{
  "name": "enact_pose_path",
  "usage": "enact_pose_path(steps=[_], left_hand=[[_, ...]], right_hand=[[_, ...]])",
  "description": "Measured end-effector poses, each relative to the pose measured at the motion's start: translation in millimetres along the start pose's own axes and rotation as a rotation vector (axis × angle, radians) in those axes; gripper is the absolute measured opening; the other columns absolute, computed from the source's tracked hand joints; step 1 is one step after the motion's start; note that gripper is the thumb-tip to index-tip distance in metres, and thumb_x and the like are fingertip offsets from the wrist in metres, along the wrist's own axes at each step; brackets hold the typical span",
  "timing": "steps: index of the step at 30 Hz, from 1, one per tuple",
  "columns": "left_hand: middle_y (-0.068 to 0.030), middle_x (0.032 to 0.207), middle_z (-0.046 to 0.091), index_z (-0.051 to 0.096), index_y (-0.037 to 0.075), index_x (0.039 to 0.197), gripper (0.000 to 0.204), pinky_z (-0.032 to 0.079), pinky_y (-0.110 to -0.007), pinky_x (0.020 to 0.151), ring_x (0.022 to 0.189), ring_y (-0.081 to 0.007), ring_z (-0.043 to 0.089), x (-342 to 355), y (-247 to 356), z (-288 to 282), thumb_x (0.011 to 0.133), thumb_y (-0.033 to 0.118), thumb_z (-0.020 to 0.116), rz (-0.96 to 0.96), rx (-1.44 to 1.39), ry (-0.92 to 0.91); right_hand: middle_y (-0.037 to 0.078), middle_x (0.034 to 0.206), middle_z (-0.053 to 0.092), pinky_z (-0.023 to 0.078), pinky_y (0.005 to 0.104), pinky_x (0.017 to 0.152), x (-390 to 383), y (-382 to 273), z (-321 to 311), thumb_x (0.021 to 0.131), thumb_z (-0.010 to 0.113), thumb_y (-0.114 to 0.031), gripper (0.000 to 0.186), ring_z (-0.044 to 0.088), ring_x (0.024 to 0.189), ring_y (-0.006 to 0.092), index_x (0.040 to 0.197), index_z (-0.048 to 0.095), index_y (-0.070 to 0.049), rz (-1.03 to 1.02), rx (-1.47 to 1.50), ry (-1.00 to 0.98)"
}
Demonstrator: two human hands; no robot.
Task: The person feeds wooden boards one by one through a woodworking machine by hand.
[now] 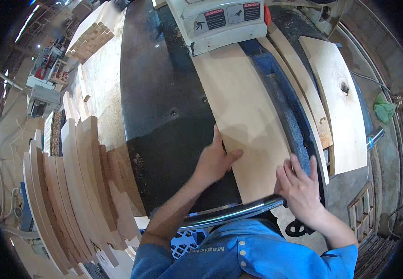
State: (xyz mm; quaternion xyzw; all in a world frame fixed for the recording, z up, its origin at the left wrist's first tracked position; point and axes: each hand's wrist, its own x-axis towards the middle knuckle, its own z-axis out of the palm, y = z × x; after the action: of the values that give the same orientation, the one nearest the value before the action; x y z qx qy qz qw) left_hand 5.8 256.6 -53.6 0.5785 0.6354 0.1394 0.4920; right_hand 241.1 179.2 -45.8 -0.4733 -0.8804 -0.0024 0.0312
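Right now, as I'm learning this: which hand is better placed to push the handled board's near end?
Probably the right hand: it is nearer that end, at the right edge of the board. The left hand is farther up, at the left edge, thumb over it.

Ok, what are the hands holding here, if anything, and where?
The pale board, apparently steadied, not clasped: left hand at its left edge, thumb on top; right hand at its right edge, towards the near end.

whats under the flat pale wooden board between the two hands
The flat pale wooden board lies on the black machine table, which shows along its left side; the surface directly beneath is covered. The board's far end is hidden beneath the white machine housing.
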Motion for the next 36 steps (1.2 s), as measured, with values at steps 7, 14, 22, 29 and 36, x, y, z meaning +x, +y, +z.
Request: enact_pose_path(steps=[7,14,22,29,36], left_hand=[[-0.0120,0.073,0.062,0.024,-0.001,0.130,0.066,0.049,-0.032,0.057,0.060,-0.0199,0.061,59.6,0.1,-43.5,0.082,0.024,0.062,0.093,-0.033,0.117],[-0.0185,0.095,0.064,0.051,-0.001,0.112,0.049,0.047,-0.035,0.078,0.090,-0.0254,0.062,154.1,-40.7,-78.6,0.076,0.027,0.068,0.445,-0.129,0.397],[-0.0044,0.076,0.055,0.035,0.000,0.134,0.052,0.044,-0.024,0.051,0.060,-0.0108,0.053,82.0,-55.8,-104.2,0.090,0.023,0.054,0.212,-0.430,0.446],[-0.0051,0.079,0.056,0.041,0.002,0.132,0.047,0.046,-0.024,0.056,0.063,-0.0111,0.054,9.1,-47.9,-77.9,0.090,0.018,0.055,0.232,-0.365,0.386],[-0.0029,0.077,0.057,0.044,0.001,0.128,0.045,0.046,-0.023,0.058,0.066,-0.0099,0.056,-54.0,-49.0,-69.1,0.088,0.019,0.058,0.374,-0.395,0.326]], right_hand=[[0.017,0.109,0.060,0.011,0.0592,0.107,74.7,23.9,7.5,0.075,0.060,-0.024,0.047,0.044,0.121,0.0277,0.114,0.055,0.001,-0.060,-0.076,0.005],[0.009,0.101,0.061,0.007,0.0575,0.108,157.0,45.2,26.8,0.073,0.063,-0.027,0.038,0.049,0.116,0.0250,0.103,0.060,-0.005,-0.051,-0.083,0.171],[0.016,0.122,0.050,0.031,0.0375,0.101,34.5,135.4,10.3,0.074,0.072,-0.022,0.059,0.043,0.117,0.0285,0.124,0.048,-0.004,0.794,0.298,0.729],[0.008,0.098,0.063,0.047,0.0314,0.079,-108.8,186.3,69.8,0.079,0.071,-0.019,0.037,0.060,0.089,0.0206,0.109,0.057,-0.005,1.429,1.842,1.373],[0.009,0.106,0.063,0.044,0.0358,0.086,-110.9,210.3,64.2,0.076,0.071,-0.020,0.039,0.058,0.096,0.0225,0.110,0.059,-0.008,0.957,2.156,1.219]])
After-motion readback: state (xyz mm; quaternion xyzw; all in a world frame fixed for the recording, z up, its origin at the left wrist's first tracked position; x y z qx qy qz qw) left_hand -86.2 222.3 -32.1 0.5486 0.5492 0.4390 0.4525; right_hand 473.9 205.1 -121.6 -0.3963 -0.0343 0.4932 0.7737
